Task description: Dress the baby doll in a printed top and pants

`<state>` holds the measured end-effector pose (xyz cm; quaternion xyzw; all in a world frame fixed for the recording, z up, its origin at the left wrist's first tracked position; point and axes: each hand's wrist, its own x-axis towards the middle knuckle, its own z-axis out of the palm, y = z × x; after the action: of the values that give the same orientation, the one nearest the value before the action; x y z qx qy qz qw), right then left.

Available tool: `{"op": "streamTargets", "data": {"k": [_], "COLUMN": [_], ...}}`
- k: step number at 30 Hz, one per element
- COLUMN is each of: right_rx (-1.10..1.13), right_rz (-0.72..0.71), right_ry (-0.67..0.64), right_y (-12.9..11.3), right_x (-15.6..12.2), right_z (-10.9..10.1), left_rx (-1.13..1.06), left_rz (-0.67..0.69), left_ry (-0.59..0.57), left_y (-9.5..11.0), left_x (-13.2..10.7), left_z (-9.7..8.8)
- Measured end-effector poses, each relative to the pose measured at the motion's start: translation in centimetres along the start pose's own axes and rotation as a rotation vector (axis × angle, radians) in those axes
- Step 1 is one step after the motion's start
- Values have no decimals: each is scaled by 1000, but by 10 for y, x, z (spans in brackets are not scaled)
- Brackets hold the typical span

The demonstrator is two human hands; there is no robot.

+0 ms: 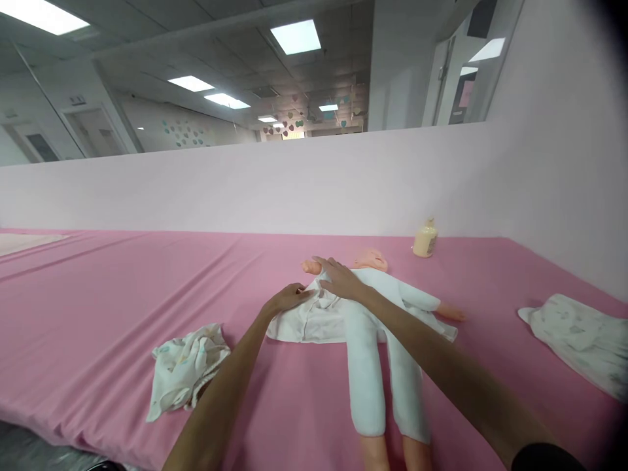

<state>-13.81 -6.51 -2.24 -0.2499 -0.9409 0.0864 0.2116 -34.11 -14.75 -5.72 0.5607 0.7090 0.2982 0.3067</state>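
Observation:
A baby doll (364, 333) in a white suit lies on its back, with its head (371, 260) at the far end and its legs towards me. Beneath its torso spreads a thin white baby shirt (307, 327), one sleeve of it around the doll's left-side arm. My left hand (289, 299) pinches this shirt near the sleeve. Across the same arm lies my right hand (341, 278), thumb and fingers on either side of the sleeved part. The doll's small hand (311, 267) pokes out just beyond my fingertips. The other doll hand (450, 312) rests on the right.
Pink sheet (122, 281) covers the padded surface, whose front edge shows at lower left. A crumpled patterned cloth (189, 366) lies by my left forearm. Folded patterned clothing (581, 333) sits at the right. A cream pump bottle (425, 239) stands near the white wall (245, 190).

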Motion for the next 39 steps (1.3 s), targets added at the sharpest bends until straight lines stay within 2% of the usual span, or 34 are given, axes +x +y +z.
{"op": "streamTargets", "data": {"k": [3, 5, 7, 10, 12, 14, 16, 18, 19, 22, 25, 28, 31, 35, 39], "right_rx": [-16, -34, -45, -47, -27, 3, 45, 90, 109, 139, 138, 136, 139, 50, -30], "right_rz": [-14, -24, -16, 17, 32, 37, 38, 44, 46, 48, 49, 68, 75, 76, 73], "right_ry": [-16, -47, -75, -108, -113, -102, -72, -34, -21, -13, -3, 2, -2, -3, -36], "right_y": [-2, -4, -5, -5, -5, -4, -2, 0, 0, 2, 1, 0, -1, -4, -8], "right_x": [-6, -8, -9, -7, -6, -5, -5, -6, -6, -7, -8, -8, -10, -12, -14], "right_z": [-4, -5, -4, -2, 0, 1, 2, 2, 2, 3, 3, 3, 2, 1, 2], "left_rx": [65, -11, -96, -82, -60, -116, -232, -319, -310, -60, 255, 320, 121, -276, -683], "left_rz": [16, 74, 105, 65, 5, -70, -118, -146, -167, -227, -185, -151, -125, -111, -97], "left_ry": [-23, -20, 31, 130, 150, 102, -19, -137, -160, -81, -4, -22, -65, 13, 39], "left_y": [9, 12, 13, 19, 27, 36, 42, 42, 40, 32, 32, 37, 39, 43, 59], "left_x": [5, 5, 2, -9, -18, -25, -28, -26, -24, -14, -9, -9, -11, -17, -23], "left_z": [4, -2, -14, -31, -36, -37, -38, -40, -42, -47, -47, -43, -42, -50, -57]}}
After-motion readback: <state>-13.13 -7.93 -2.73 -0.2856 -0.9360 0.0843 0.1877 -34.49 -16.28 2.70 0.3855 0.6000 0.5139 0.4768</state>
